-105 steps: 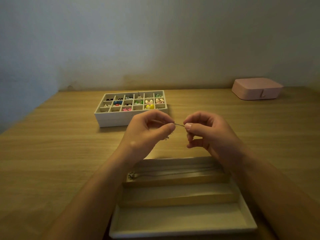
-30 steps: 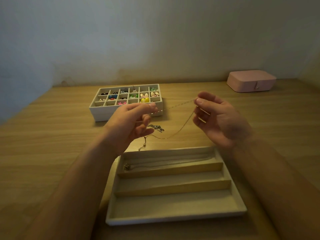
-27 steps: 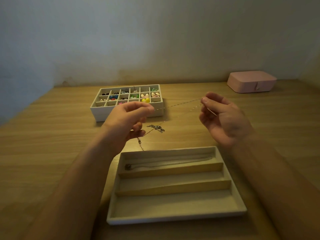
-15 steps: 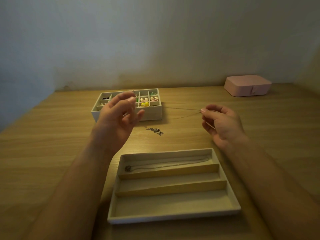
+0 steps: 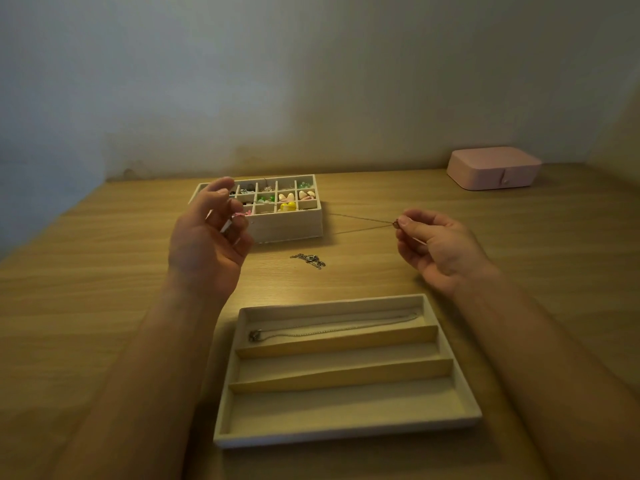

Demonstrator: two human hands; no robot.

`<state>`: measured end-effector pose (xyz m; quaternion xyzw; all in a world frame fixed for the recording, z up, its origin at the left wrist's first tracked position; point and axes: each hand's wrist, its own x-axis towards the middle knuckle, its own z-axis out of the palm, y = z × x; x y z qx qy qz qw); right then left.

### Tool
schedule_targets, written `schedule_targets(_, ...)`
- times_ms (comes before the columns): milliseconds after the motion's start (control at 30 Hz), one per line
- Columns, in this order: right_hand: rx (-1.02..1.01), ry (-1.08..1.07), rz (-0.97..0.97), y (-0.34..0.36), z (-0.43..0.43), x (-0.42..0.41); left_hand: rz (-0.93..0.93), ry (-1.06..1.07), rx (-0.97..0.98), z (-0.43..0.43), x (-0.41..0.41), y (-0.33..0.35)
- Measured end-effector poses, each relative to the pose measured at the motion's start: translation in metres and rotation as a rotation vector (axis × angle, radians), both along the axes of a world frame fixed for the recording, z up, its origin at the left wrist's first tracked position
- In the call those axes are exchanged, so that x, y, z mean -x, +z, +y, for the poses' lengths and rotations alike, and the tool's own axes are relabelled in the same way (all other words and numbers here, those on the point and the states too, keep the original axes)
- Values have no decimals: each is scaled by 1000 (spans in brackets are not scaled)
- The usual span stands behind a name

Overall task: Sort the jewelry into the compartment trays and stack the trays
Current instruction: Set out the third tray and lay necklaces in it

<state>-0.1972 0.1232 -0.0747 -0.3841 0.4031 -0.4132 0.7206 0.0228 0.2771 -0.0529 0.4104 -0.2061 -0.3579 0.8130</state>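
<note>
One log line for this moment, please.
phase: sorting | right hand pinches thin chain | left hand raised, grip unclear | long tray: one necklace in far slot | loose chain on table

left hand (image 5: 207,244) blurred, hiding grid tray (image 5: 287,225) corner, chain (image 5: 363,218) faint

The left hand (image 5: 207,244) and right hand (image 5: 436,247) are bare. Behind each grip an unclothed forearm runs back to the lower edge of view. At the right grip a short, pale thumbnail shows; dim light blurs finer detail.
</note>
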Motion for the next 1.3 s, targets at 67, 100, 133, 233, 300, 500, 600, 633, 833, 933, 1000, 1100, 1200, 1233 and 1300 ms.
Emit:
schedule_targets(67, -18, -8, -9, 0, -1, 1, 10, 28, -29, 0, -1, -1)
schedule_targets(100, -22, -16, -12, 0, -2, 2, 9, 39, -36, 0, -1, -1)
schedule_targets(133, -24, -26, -15, 0, -2, 2, 5, 41, -36, -1, 0, -1)
schedule_targets(233, -27, -61, -28, -1, -3, 2, -14, 17, -6, -1, 1, -2)
schedule_targets(300, -33, -78, -31, -1, -4, 3, -45, -1, 2, -1, 1, -2)
schedule_targets(500, 15, -67, -34, 0, -3, 2, -243, -39, -46, 1, 2, -2)
schedule_targets(600, 87, -41, -19, 1, 1, 1, -543, 50, -179, 2, 6, -2)
schedule_targets(633, 99, -29, -10, 1, 3, 2, -611, 67, -220, 2, 7, -2)
schedule_targets(833, 202, 132, 131, 16, 9, 10, -860, 51, -421, 10, 8, 17)
schedule_targets(933, 307, 220, 229, 27, 16, 18, -981, -22, -505, 25, 12, 24)
schedule_targets(1000, 345, 272, 260, 34, 21, 26, -1050, 3, -537, 37, 13, 28)
schedule_targets(1100, 391, 378, 363, 45, 31, 39, -1130, 62, -582, 59, 12, 33)
schedule_targets(1200, 475, 474, 572, 54, 41, 56, -1147, 69, -616, 81, 9, 34)
schedule_targets(1233, 490, 494, 611, 56, 45, 62, -1152, 67, -625, 89, 9, 34)
schedule_targets(1300, 507, 526, 674, 59, 51, 73, -1179, 56, -656, 101, 9, 35)
